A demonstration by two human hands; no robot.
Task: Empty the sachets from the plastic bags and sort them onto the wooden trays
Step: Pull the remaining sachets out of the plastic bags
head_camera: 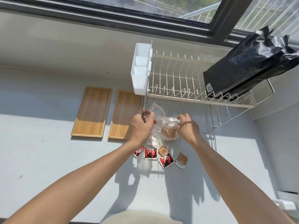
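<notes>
My left hand (pixel 140 126) grips a clear plastic bag (pixel 156 110) held up above the counter, a red sachet edge showing at its fingers. My right hand (pixel 187 126) pinches a second clear bag (pixel 169 132) that holds several brown sachets. Below the hands lie loose sachets on the counter: red-and-black ones (pixel 150 153) and brown ones (pixel 182 159). Two wooden trays, left (pixel 92 111) and right (pixel 123 113), lie side by side to the left with nothing on them.
A white wire dish rack (pixel 191 88) stands just behind the hands, with a white cutlery holder (pixel 140 70) on its left end and a black foil pouch (pixel 246 68) on its right. A window runs along the back wall.
</notes>
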